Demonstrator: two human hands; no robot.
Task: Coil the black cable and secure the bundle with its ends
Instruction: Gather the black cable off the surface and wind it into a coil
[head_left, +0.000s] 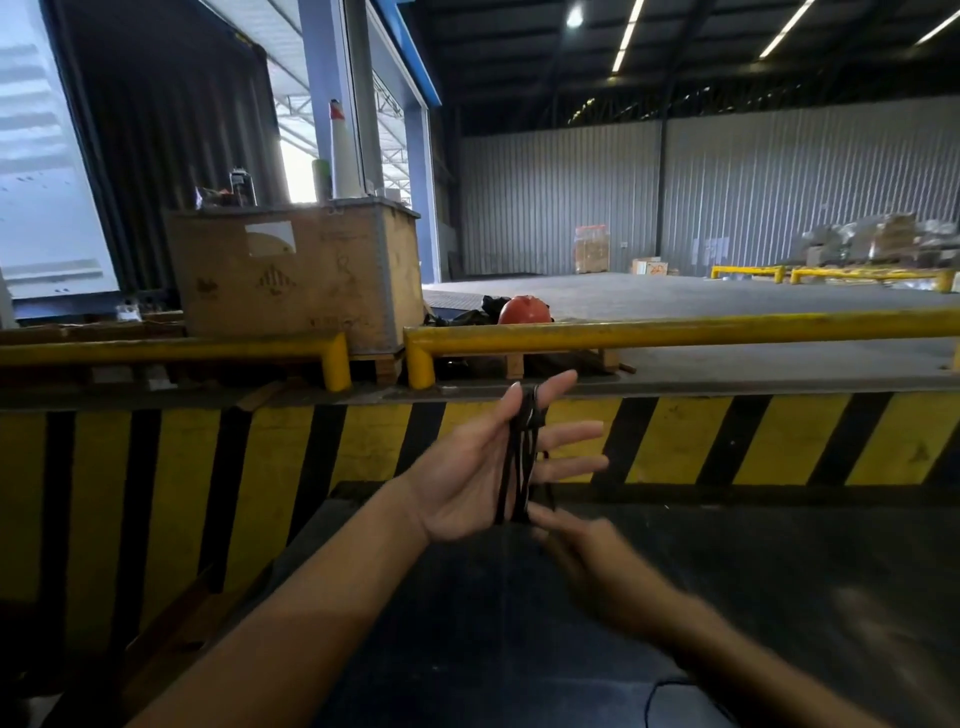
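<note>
Black cable (521, 457) around open left hand (483, 467)

Orange helmet (523, 309) behind yellow rail (675, 332), beside wooden crate (296, 275).

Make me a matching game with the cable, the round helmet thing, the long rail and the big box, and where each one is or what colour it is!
Things:
1. black cable
2. helmet
3. rail
4. wooden crate

Clues:
A. yellow, running across the view
B. looped over the open left hand
C. stands at the left, with bottles on top
D. orange-red, behind the rail

Pairs: 1-B, 2-D, 3-A, 4-C
</note>
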